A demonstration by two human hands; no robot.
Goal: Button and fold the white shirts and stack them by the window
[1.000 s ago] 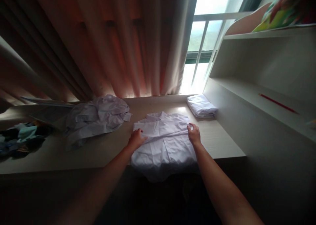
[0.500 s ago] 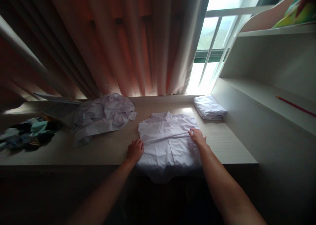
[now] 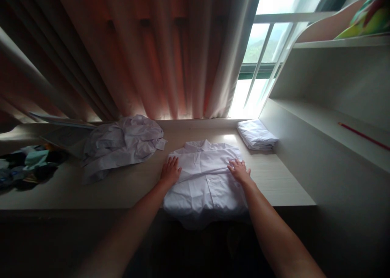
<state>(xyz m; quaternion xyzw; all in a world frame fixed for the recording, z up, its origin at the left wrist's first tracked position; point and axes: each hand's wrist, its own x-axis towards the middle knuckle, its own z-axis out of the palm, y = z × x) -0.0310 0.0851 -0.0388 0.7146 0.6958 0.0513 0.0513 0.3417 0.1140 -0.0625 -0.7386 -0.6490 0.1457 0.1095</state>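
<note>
From here, the left hand point(image 3: 171, 171) is lying flat, grip spread open, on the shirt point(image 3: 202, 184) draping over the front edge of the bench point(image 3: 137, 188); the right hand point(image 3: 239, 170) is doing likewise. They're apparently smoothing it, and the overhanging part is probably calling for lifting.

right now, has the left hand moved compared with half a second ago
Yes: judged against the desk's front edge, the left hand has moved farther back, toward the curtain.

The desk point(image 3: 131, 192) bears 1 shirt point(image 3: 199, 184) beneath the left hand point(image 3: 171, 172) and right hand point(image 3: 239, 172), 1 crumpled garment point(image 3: 126, 144) leftward, 1 folded bundle point(image 3: 257, 135) beyond, rightward.
</note>
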